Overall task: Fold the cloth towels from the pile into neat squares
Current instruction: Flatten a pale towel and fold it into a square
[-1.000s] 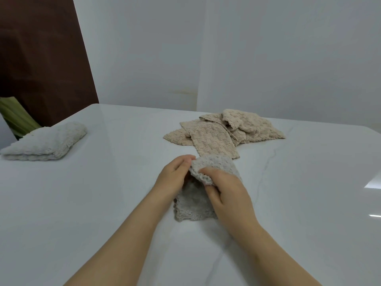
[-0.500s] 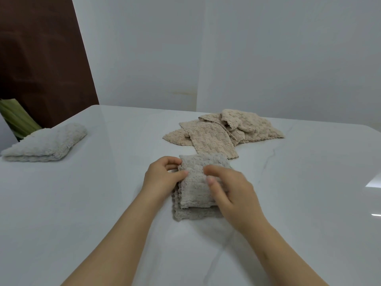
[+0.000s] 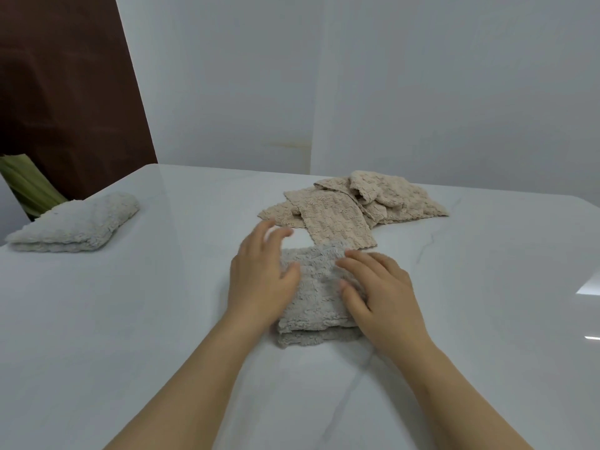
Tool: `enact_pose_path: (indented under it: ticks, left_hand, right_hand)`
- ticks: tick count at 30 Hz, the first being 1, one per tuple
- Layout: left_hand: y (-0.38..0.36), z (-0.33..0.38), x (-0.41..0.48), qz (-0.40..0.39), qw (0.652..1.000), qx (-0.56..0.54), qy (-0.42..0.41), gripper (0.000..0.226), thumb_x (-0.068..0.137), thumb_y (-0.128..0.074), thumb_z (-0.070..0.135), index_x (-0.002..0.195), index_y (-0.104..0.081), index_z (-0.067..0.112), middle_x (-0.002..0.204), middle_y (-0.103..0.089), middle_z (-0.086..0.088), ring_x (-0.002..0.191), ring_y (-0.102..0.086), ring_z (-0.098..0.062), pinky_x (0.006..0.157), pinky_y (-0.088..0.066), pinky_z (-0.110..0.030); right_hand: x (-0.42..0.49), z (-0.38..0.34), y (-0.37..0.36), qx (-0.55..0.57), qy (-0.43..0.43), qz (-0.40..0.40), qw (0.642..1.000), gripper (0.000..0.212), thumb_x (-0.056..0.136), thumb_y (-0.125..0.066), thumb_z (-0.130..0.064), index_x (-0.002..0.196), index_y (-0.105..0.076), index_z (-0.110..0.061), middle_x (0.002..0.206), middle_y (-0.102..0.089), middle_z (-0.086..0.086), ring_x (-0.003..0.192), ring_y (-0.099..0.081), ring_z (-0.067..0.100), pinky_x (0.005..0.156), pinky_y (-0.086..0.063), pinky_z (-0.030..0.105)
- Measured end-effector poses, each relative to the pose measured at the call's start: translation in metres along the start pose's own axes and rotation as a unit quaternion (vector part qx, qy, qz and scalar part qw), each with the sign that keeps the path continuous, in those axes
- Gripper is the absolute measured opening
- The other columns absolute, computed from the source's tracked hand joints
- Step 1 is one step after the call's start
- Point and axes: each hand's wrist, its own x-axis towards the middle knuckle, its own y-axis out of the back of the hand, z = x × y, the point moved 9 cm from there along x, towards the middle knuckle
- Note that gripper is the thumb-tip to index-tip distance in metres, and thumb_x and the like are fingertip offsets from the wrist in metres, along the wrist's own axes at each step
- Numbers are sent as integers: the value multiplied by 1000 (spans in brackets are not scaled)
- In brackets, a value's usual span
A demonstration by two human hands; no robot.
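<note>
A grey fluffy towel lies folded into a thick, roughly square pad on the white counter, in the middle of the scene and a little toward the near side. Its layered edges show along the near side, where a lower layer sticks out slightly from under the upper one. Both hands rest on top of it, and neither grips anything. The left hand covers the towel's left edge with its fingers straight and spread, pointing toward the far side; the fingertips are blurred and reach past the far left corner, and the thumb lies across the towel's top. The right hand lies flat on the right part of the towel, its straight fingers angled toward the far left, with the palm over the right edge. Just beyond the grey towel, its nearest piece touching or almost touching the towel's far edge, is a loose pile of beige towels with a bumpy weave, overlapping one another unevenly. Far off to the left, well apart from the hands, a pale folded towel sits near the counter's left edge. Behind that are some green leaves, a dark brown panel, and a plain pale wall.
</note>
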Motion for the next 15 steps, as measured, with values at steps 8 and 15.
enact_pose_path:
  ticks: [8, 15]
  left_hand:
    - [-60, -2, -17, -227, 962, 151, -26, 55, 99, -25, 41, 149, -8, 25, 158, 0, 12, 146, 7, -8, 118, 6, -40]
    - [-68, -5, -22, -246, 955, 164, -12, 53, 99, -21, 39, 149, -11, 23, 158, -6, 10, 146, 2, -9, 119, 2, -41]
  right_hand:
    - [-10, 21, -44, -32, -76, -247, 965, 51, 98, -22, -48, 147, -14, -35, 157, -1, -18, 146, 6, 9, 116, 0, 32]
    - [-13, 24, -52, -26, -99, -278, 955, 51, 99, -24, -42, 148, -17, -29, 158, -5, -14, 146, 0, 10, 117, -1, 35]
